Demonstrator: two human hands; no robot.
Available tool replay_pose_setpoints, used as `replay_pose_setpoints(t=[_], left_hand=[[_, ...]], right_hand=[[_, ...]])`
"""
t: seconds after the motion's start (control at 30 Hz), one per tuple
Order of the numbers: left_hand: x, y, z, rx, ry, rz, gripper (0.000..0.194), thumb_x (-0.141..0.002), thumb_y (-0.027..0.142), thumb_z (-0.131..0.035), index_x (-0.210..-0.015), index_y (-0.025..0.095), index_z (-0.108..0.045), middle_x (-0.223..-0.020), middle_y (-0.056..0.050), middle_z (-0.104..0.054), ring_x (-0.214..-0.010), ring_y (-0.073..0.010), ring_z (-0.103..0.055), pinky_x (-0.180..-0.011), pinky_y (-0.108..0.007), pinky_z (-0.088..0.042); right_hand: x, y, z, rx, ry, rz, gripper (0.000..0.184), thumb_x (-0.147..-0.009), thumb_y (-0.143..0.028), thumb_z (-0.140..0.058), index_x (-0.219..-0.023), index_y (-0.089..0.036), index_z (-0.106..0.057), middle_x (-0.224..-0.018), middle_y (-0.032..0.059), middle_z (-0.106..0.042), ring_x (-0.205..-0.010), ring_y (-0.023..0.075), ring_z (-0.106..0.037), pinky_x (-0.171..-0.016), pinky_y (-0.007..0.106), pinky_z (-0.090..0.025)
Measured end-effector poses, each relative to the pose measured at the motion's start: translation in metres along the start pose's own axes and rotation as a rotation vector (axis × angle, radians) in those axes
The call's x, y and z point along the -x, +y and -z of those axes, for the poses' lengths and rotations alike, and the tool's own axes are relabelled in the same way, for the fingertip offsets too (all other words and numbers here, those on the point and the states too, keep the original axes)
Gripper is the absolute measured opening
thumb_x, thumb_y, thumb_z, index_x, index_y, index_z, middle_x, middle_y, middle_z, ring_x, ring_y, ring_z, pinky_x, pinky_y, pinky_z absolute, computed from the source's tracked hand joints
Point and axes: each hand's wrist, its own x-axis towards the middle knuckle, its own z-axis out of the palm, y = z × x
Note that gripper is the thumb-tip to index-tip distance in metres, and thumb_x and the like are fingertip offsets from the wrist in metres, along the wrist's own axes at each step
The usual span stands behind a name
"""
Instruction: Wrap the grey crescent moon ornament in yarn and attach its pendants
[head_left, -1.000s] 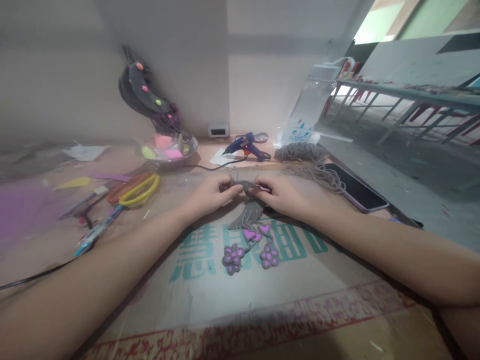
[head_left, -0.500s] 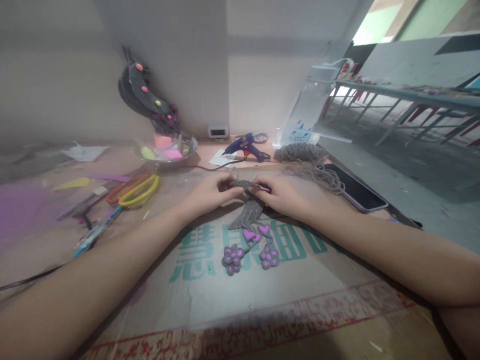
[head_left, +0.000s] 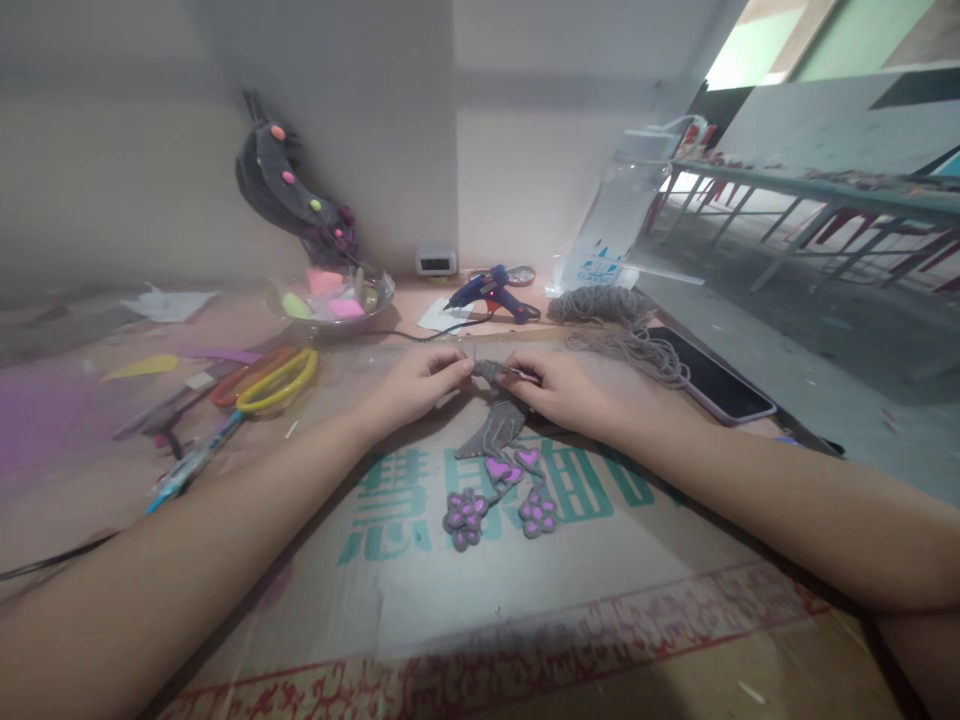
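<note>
My right hand [head_left: 551, 388] pinches the upper part of a grey craft piece [head_left: 504, 420] shaped like a curved tail, with yarn lines on its surface. Something thin and pinkish shows at those fingers, too small to name. At the piece's upper left edge, my left hand [head_left: 435, 380] has thumb and forefinger pressed together on what looks like a strand of grey yarn; the other fingers curl behind. Below the piece, purple hearts [head_left: 502, 469] edged in grey and two purple-and-grey flowers [head_left: 465, 518] lie on the cardboard [head_left: 420, 610].
A blue glue gun [head_left: 491, 290] rests behind my hands, its cord running left. Scissors [head_left: 277, 385] and a clear bowl [head_left: 337, 315] of coloured pieces are leftward. Grey yarn [head_left: 630, 350], a phone [head_left: 720, 380] and a water bottle [head_left: 619, 215] stand or lie rightward.
My left fingers have shifted slightly: the thumb has drawn back leftward and closed against the forefinger. My right hand and the grey craft piece stay almost where they were.
</note>
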Motion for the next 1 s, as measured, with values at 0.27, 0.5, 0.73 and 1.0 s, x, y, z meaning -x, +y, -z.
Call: replay_pose_setpoints(t=[0.27,0.5,0.73,1.0], left_hand=[[-0.0015,0.0020,0.0017,-0.082,0.014,-0.055,0.035,-0.092,0.043,-0.050,-0.073,0.015,-0.059,-0.061,0.003,-0.048,-0.058,-0.0112,-0.043,-0.053,-0.023,-0.031],[-0.0012,0.0021,0.0022,-0.092,0.101,-0.032,0.027,-0.088,0.041,-0.059,-0.082,0.016,-0.066,-0.068,0.001,-0.062,-0.061,-0.0123,-0.053,-0.058,-0.023,-0.040],[-0.0010,0.0050,0.0008,-0.224,0.222,-0.081,0.015,-0.081,0.032,-0.069,-0.081,0.017,-0.067,-0.081,0.000,-0.070,-0.076,-0.0164,-0.061,-0.072,-0.027,-0.047],[0.0020,0.0028,0.0012,-0.390,0.294,-0.318,0.012,-0.088,0.028,-0.064,-0.087,0.017,-0.069,-0.088,-0.004,-0.071,-0.085,-0.0193,-0.063,-0.079,-0.032,-0.047]], right_hand=[[-0.0005,0.0021,-0.0007,0.012,0.003,0.009,0.028,-0.092,-0.039,-0.050,-0.073,-0.019,-0.054,-0.067,-0.0006,-0.056,-0.062,0.0128,-0.047,-0.058,0.023,-0.032],[0.0000,-0.0015,0.0016,0.036,0.012,-0.025,0.026,-0.092,-0.037,-0.050,-0.072,-0.020,-0.052,-0.066,-0.0009,-0.055,-0.061,0.0136,-0.048,-0.057,0.024,-0.032],[-0.0003,-0.0030,0.0025,0.035,-0.013,-0.036,0.025,-0.093,-0.036,-0.048,-0.074,-0.021,-0.052,-0.068,-0.0001,-0.056,-0.064,0.0147,-0.050,-0.059,0.025,-0.032],[0.0001,-0.0020,0.0017,0.027,0.010,-0.015,0.029,-0.093,-0.037,-0.046,-0.070,-0.020,-0.050,-0.066,-0.0009,-0.054,-0.062,0.0134,-0.047,-0.058,0.024,-0.030]])
